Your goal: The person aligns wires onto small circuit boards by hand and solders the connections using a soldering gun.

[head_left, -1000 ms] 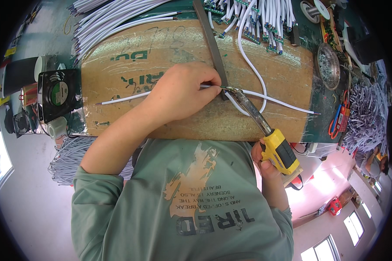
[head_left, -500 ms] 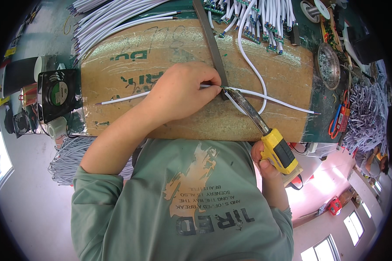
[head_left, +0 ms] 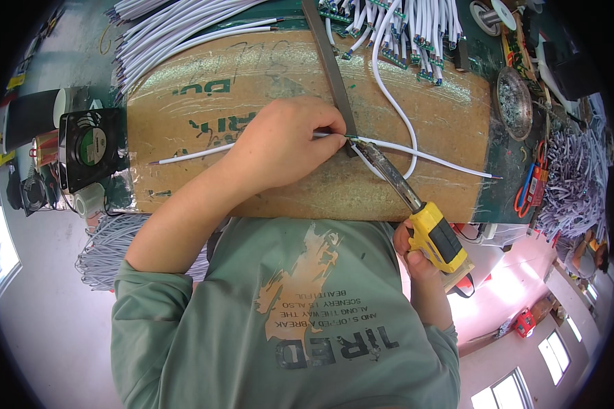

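My left hand (head_left: 284,144) rests on a brown cardboard sheet (head_left: 266,75) and pinches a thin white cable (head_left: 191,155) that runs left to right across it. My right hand (head_left: 416,255) grips the yellow handle of a soldering iron (head_left: 438,235). Its metal tip (head_left: 372,151) points up-left and meets the cable right at my left fingertips, beside a flat grey metal bar (head_left: 331,58). A second white cable (head_left: 396,109) loops across the cardboard to the right of the tip.
Bundles of white cables (head_left: 177,27) lie along the far edge, several with green connectors (head_left: 416,41). A black fan (head_left: 89,146) and tape rolls sit at the left. A round metal dish (head_left: 513,102) and a heap of cut wires (head_left: 572,184) lie at the right.
The soldering iron handle and my right hand have shifted slightly. My left hand stays on the cable at the same spot.
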The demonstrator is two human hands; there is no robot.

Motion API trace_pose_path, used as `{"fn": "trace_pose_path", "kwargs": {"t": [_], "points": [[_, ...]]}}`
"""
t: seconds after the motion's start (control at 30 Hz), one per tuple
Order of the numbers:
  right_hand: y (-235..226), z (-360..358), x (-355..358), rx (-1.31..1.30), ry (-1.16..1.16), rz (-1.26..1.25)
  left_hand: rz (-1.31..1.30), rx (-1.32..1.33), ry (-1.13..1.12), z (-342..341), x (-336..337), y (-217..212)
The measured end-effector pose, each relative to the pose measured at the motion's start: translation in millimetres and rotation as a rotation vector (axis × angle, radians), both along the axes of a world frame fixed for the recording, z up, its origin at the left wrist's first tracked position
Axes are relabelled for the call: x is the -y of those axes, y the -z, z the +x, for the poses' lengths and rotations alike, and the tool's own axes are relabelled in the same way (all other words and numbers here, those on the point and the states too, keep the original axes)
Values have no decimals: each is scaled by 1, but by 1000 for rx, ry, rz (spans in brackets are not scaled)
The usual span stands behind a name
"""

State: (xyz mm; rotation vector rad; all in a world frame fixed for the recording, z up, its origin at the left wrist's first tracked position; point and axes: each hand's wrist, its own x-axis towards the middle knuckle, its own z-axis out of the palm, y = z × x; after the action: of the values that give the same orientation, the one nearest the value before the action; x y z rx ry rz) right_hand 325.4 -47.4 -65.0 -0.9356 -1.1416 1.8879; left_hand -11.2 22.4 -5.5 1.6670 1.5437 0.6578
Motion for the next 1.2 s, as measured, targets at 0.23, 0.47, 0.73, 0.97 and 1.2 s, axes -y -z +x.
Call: {"fn": "trace_pose_path", "kwargs": {"t": [0.23, 0.47, 0.73, 0.97, 1.2], "points": [[-14, -4, -5, -16, 48, 19, -13, 2, -13, 2, -3, -1], [-27, 16, -43, -123, 209, 59, 0, 55, 17, 5, -4, -2], [-45, 54, -112, -25, 772, -89, -81, 8, -31, 5, -1, -8], [-44, 58, -133, 96, 872, -187, -86, -20, -68, 4, 1, -9], [-47, 82, -111, 201, 876, -167, -72, 20, -21, 10, -3, -6]]}}
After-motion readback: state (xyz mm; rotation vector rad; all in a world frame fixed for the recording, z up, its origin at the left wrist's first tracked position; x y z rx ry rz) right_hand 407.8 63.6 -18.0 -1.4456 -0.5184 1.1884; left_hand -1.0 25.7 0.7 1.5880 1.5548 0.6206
